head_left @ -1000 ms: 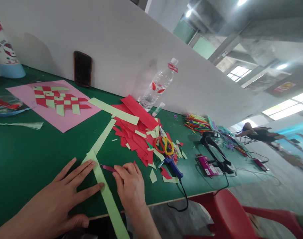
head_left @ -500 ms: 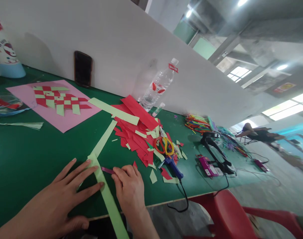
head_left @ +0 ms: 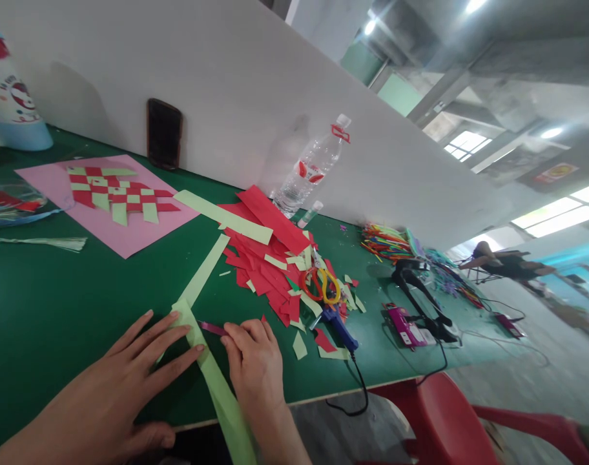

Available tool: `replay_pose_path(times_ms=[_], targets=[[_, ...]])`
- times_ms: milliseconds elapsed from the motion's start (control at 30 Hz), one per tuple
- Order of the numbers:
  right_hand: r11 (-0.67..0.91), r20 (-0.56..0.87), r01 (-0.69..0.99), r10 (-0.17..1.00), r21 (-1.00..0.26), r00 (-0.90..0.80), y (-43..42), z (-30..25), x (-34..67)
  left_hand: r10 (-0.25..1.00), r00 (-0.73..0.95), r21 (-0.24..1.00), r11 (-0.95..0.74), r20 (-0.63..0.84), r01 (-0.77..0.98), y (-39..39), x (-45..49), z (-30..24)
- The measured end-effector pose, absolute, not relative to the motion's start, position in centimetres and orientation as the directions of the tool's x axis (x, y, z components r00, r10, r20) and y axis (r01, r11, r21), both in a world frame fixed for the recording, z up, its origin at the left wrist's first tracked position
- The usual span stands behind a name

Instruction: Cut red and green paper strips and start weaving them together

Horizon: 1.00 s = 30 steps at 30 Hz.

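left hand [head_left: 124, 378]: fingers splayed flat on green strip [head_left: 216, 384] | right hand [head_left: 253, 365]: fingers pinching purple tool [head_left: 208, 327] (blurred)

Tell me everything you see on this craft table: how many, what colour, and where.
table: one, dark green, under everything
partition board: one, white, along the table's far edge
phone: one, black, leaning on the board
water bottle: one, clear with red label, by the board
pink sheet: one, far left
woven patch: one, red and pale green, on the pink sheet
paper pile: many red pieces and pale green strips, centre
scissors: one pair, red and yellow handles, at the pile's near edge
glue gun: one, blue, near the front edge
chair: one, red, at the right
long paper strip: one, pale green, between the hands
magenta tool: one, in the right hand
left hand: flat, fingertips on the strip
right hand: curled, right of the strip
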State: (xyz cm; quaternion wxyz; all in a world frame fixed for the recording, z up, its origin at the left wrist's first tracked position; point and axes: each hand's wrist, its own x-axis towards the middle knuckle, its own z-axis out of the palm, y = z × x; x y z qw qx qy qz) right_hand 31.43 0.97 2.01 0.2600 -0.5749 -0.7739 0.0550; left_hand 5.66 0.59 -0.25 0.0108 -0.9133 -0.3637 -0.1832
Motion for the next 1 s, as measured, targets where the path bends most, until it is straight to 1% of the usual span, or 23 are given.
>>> replay_pose_path(times_ms=[167, 300, 467, 633, 1000], targets=[[0.332, 0.343, 0.868, 0.917, -0.37, -0.205, 1.0, 2.0, 31.2, 0.669, 0.652, 0.149, -0.73, 0.357, 0.667, 0.5, 5.7, 0.0], [0.339, 0.363, 0.876, 0.908, -0.344, -0.209, 1.2, 2.1, 31.1, 0.672, 0.653, 0.131, -0.725, 0.349, 0.676, 0.5, 5.7, -0.1], [0.33, 0.355, 0.874, 0.913, -0.356, -0.2, 1.2, 2.0, 31.1, 0.663, 0.658, 0.132, -0.733, 0.357, 0.667, 0.4, 5.8, -0.1], [0.327, 0.34, 0.867, 0.919, -0.376, -0.2, 1.4, 2.1, 30.6, 0.661, 0.659, 0.102, -0.73, 0.36, 0.676, 0.5, 5.8, 0.0], [0.348, 0.361, 0.852, 0.909, -0.391, -0.207, 1.8, 2.2, 30.3, 0.64, 0.668, 0.041, -0.734, 0.38, 0.678, 0.5, 5.9, 0.4]])
